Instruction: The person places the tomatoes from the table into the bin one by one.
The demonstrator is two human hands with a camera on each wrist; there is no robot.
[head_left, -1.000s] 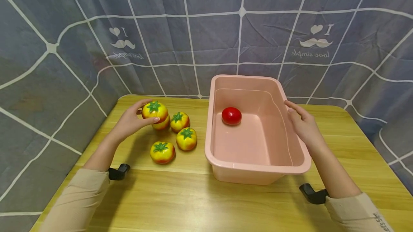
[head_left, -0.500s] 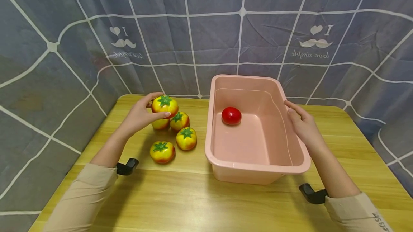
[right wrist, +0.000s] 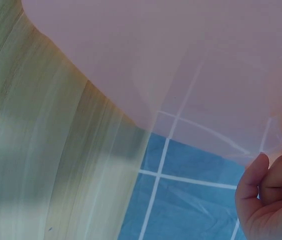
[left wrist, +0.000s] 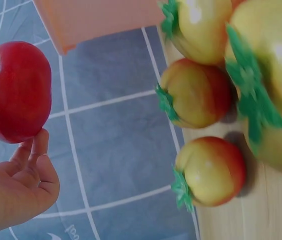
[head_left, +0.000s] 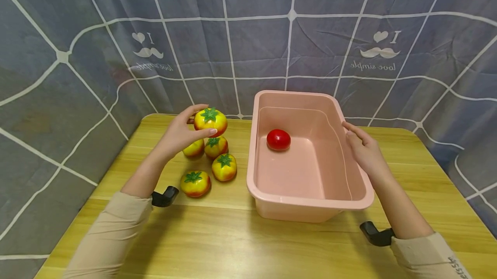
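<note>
My left hand [head_left: 178,134] grips a yellow-and-red toy tomato [head_left: 211,120] with a green leafy top, thumb at the near side and fingers behind. In the left wrist view that tomato [left wrist: 20,92] shows its red underside. It is held up at the back left and overlaps the tomatoes behind it in the head view. Several more toy tomatoes [head_left: 224,167] rest on the table between that hand and a pink plastic tub [head_left: 309,203]. On the tub's right side, my right hand [head_left: 363,149] holds the rim, its fingers curled in the right wrist view [right wrist: 273,192].
A smooth red fruit [head_left: 278,139] lies inside the tub, toward its back left. The wooden table [head_left: 217,244] ends at a grey-blue curtain [head_left: 260,50] with white lines, which hangs behind and along the left.
My left hand has lifted the toy tomato and carried it rightward, away from the tomato it overlapped. The right hand and the tub have stayed in place.
</note>
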